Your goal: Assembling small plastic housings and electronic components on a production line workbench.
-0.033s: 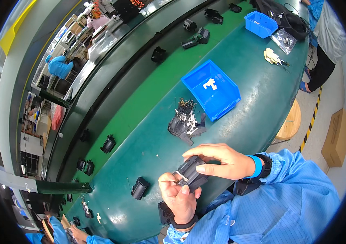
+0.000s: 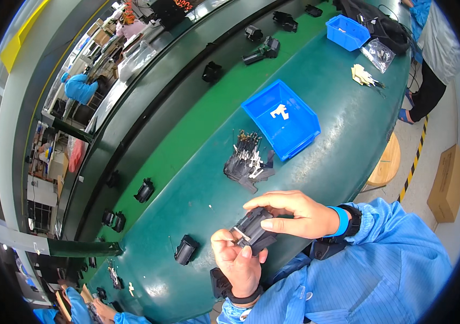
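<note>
Matte black plastic forms the ridged, block-shaped housing (image 2: 255,229), which is held between both hands over the near part of the smooth green bench (image 2: 343,97). Its lower left end is grasped by the curled fingers of the left hand (image 2: 241,267), beside a slim pale strip (image 2: 242,234). Its upper right side is spanned by the right hand (image 2: 303,216); the fingers are bent over the far edge and the thumb is laid across the top face. Beyond the hands, thin black pieces with white tabs and wiry ends are gathered in a loose, tangled heap (image 2: 246,164). Beside it is set a glossy blue plastic bin (image 2: 292,139), where flat white pieces (image 2: 279,112) are contained. Farther left, a similar black plastic unit (image 2: 187,250) is placed on the bench.
</note>
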Demonstrator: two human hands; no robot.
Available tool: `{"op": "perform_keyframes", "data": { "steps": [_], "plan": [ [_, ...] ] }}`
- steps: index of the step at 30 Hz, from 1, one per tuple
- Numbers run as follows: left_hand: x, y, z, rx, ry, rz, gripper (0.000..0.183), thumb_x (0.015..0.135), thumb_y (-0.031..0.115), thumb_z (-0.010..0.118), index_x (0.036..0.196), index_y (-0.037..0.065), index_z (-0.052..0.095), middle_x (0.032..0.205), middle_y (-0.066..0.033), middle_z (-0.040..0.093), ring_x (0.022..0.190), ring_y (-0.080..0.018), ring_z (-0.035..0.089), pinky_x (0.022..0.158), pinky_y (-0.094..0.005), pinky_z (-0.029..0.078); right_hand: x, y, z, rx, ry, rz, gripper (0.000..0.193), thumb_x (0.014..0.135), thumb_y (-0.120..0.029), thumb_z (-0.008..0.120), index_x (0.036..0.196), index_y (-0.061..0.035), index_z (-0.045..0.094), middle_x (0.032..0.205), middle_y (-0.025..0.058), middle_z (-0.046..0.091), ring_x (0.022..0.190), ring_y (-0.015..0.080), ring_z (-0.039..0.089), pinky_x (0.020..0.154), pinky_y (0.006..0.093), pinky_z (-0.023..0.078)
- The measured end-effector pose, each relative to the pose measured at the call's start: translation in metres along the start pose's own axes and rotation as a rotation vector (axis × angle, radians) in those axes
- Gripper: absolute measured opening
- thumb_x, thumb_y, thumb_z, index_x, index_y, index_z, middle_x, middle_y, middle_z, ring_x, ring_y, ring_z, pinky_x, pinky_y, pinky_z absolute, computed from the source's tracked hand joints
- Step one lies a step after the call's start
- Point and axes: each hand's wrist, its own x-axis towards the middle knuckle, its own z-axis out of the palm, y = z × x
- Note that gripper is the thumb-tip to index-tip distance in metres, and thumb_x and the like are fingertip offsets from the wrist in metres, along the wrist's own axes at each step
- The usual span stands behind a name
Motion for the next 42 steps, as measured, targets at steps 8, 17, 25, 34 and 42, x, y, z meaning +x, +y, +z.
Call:
{"op": "perform_keyframes", "data": {
  "steps": [8,17,25,34,42],
  "plan": [
    [0.003,-0.005,-0.007,0.117,0.012,0.094,0.037,0.074,0.012,0.062,0.1,0.007,0.037,0.09,-0.0047,0.047,0.064,-0.0161,0.055,0.04,-0.0246,0.044,-0.002,0.004,0.002,0.138,-0.035,0.094,0.038,0.083,-0.012,0.059,0.119,-0.0008,0.05,0.097,0.0086,0.056,0.075,0.0105,0.052,0.059,0.0223,0.043],
    [0.002,-0.006,-0.016,0.046,-0.045,0.102,0.035,0.08,0.007,0.061,0.102,0.007,0.034,0.09,-0.006,0.052,0.069,-0.0144,0.057,0.045,-0.0242,0.047,-0.003,-0.002,0.001,0.209,-0.072,0.148,0.037,0.083,-0.003,0.059,0.118,0.0048,0.05,0.111,0.0131,0.053,0.097,0.0152,0.054,0.078,0.0265,0.047],
    [0.005,-0.001,-0.016,-0.031,-0.059,-0.025,0.033,0.08,0.005,0.058,0.104,0.009,0.035,0.089,-0.004,0.053,0.072,-0.018,0.059,0.047,-0.0297,0.049,-0.002,0.003,0.003,0.325,-0.025,0.127,0.038,0.082,-0.003,0.059,0.119,0.0014,0.051,0.107,0.0098,0.055,0.092,0.0133,0.055,0.076,0.0256,0.047],
    [0.004,0.006,-0.014,-0.047,-0.099,-0.111,0.037,0.078,0.005,0.058,0.106,0.009,0.033,0.091,-0.0087,0.055,0.079,-0.0266,0.063,0.056,-0.0406,0.058,0.0,-0.002,-0.002,0.305,-0.074,0.159,0.038,0.082,-0.003,0.059,0.118,0.002,0.051,0.109,0.0106,0.055,0.094,0.0134,0.055,0.079,0.027,0.047],
    [0.002,0.005,-0.02,-0.001,-0.142,-0.081,0.038,0.079,0.005,0.058,0.106,0.009,0.031,0.094,-0.0126,0.056,0.082,-0.0287,0.063,0.059,-0.0418,0.058,-0.001,-0.003,0.0,0.324,-0.1,0.165,0.037,0.083,-0.001,0.057,0.118,0.0063,0.049,0.112,0.0142,0.053,0.101,0.0185,0.054,0.084,0.0308,0.047]
  ]
}}
